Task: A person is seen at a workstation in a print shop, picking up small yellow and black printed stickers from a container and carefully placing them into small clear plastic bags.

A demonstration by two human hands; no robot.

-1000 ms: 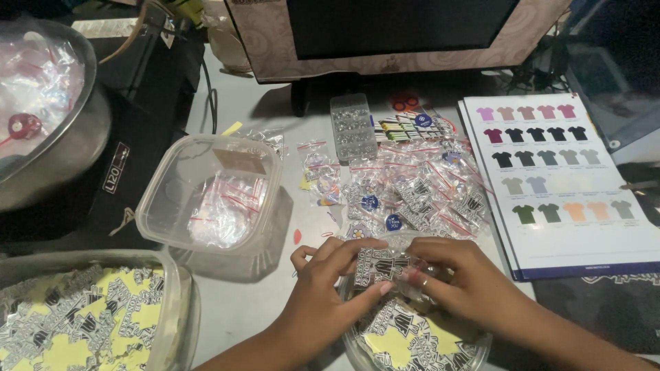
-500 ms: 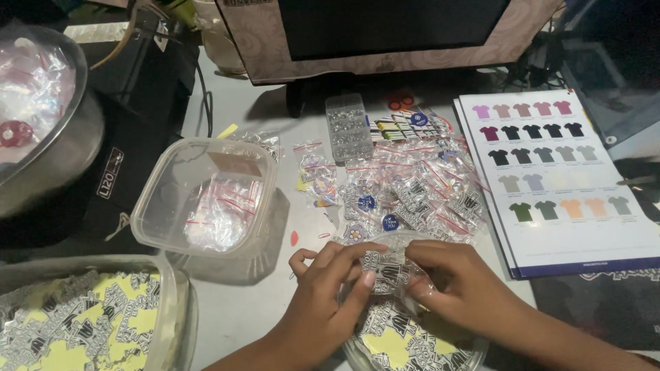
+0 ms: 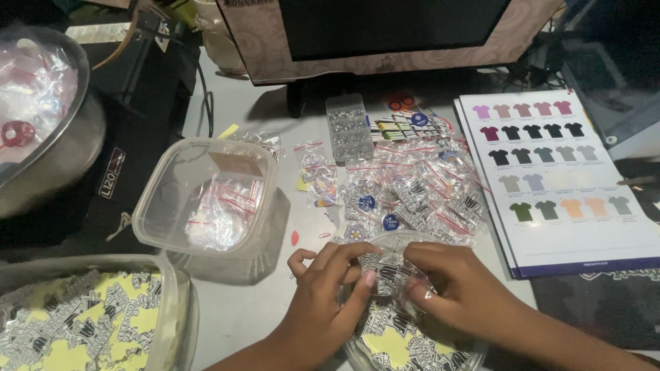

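My left hand and my right hand meet over a round clear bowl of black-and-white and yellow stickers. Between the fingertips of both hands is a small clear zip bag with a black-and-white sticker in it. Just beyond my hands lies a heap of small filled zip bags with red seal strips.
A clear square tub with empty zip bags stands at left. A second sticker tub sits at bottom left, a metal bowl of bags at far left. A shirt colour chart lies at right, a monitor behind.
My hands stay together over the round bowl, fingers shifting slightly on the small bag. The view has drifted a little.
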